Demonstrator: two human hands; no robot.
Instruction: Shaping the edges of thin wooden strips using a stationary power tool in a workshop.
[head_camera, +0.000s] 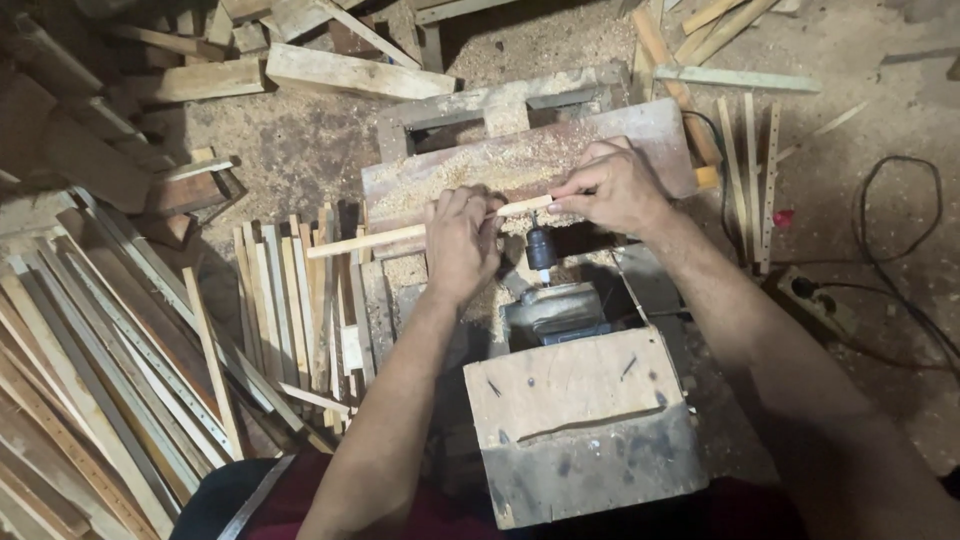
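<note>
A thin pale wooden stick lies crosswise in front of me, and both my hands hold it. My left hand grips it near its middle. My right hand pinches its right end with thumb and fingers. Just below the stick, between my hands, a dark drill chuck with a bit points up at it, mounted in a grey motor. A wooden block sits over the motor, close to me. Behind the stick lies a sawdust-covered board.
Several thin wooden slats lie stacked left of the machine, and longer strips fan out at far left. More slats rest at right beside a black cable and a power strip. Sawdust covers the floor.
</note>
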